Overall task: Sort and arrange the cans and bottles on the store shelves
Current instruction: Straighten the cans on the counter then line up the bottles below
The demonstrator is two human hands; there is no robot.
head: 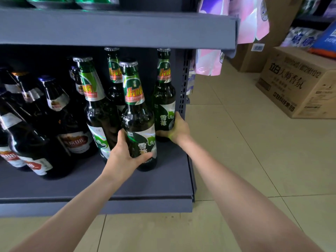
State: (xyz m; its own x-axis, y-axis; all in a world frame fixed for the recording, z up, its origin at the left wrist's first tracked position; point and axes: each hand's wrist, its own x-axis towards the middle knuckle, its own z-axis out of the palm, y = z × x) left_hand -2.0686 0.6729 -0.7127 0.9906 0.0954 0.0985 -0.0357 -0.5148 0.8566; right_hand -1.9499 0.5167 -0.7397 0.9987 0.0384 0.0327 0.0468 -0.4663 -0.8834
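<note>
On the grey bottom shelf [154, 184] stand several green beer bottles with green-and-white labels. My left hand [123, 157] grips the lower body of the front green bottle [138, 115], thumb across its label. My right hand [177, 129] holds the base of the rightmost green bottle [164, 95], close to the shelf's perforated side post. Two more green bottles [94, 106] stand behind and to the left. Dark bottles with red-and-white labels [54, 124] fill the shelf's left part, leaning in this wide-angle view.
The upper shelf board [118, 28] hangs low over the bottle caps, with green cans on it. To the right lie tiled floor [236, 142], a cardboard box [300, 84] and pink packaged goods [252, 20] hanging beside the rack.
</note>
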